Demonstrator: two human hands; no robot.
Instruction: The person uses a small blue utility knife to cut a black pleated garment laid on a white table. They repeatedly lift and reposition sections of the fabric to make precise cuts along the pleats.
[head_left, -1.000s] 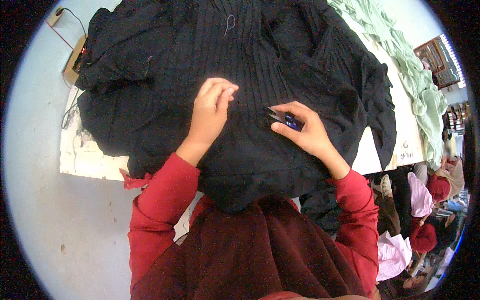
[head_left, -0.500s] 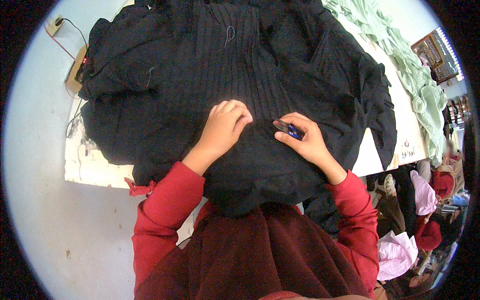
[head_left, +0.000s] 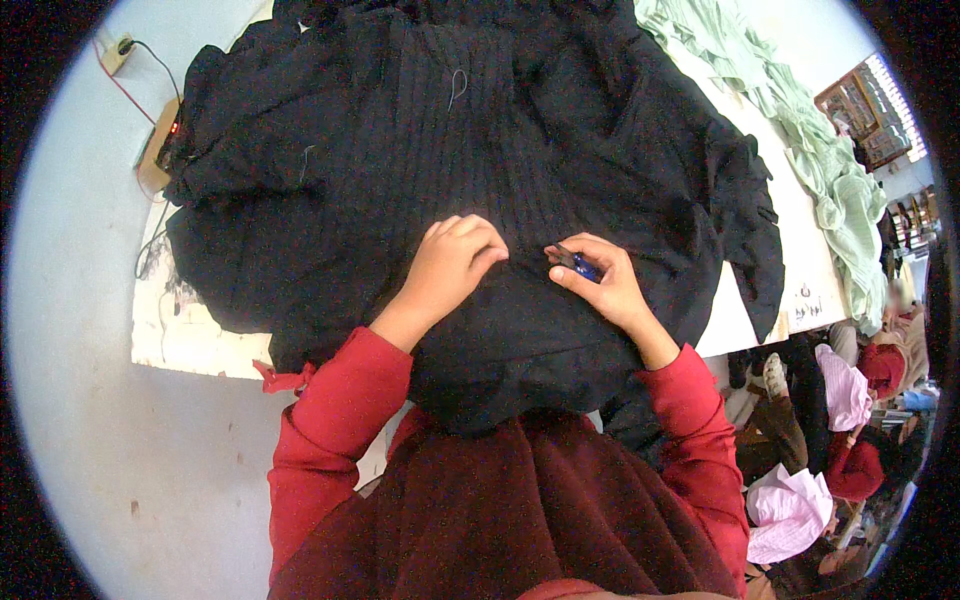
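Note:
A large black garment [head_left: 400, 150] with narrow pleats down its middle is spread in front of me. Over its near half, my left hand [head_left: 455, 258] is closed, thumb and forefinger pinched together. What lies between those fingertips is too small to make out. My right hand [head_left: 607, 275] grips a pair of blue-handled thread snips [head_left: 585, 267], whose dark blades point left toward the left hand's fingertips. A gap separates the snips from that hand. A pale loop of thread [head_left: 457, 85] lies on the pleats farther away, and another loose thread [head_left: 306, 160] is at the left.
The garment covers most of a white table [head_left: 200, 335]. Light green fabric [head_left: 825, 180] runs along the table's right side. Beside the wall at left is a power strip [head_left: 160, 145] with cords. Other people [head_left: 850, 430] with pink cloth [head_left: 790, 510] are at the lower right.
The view has shifted slightly. Both hands stay almost in the same place over the black garment, the left still pinched and the right still holding the snips.

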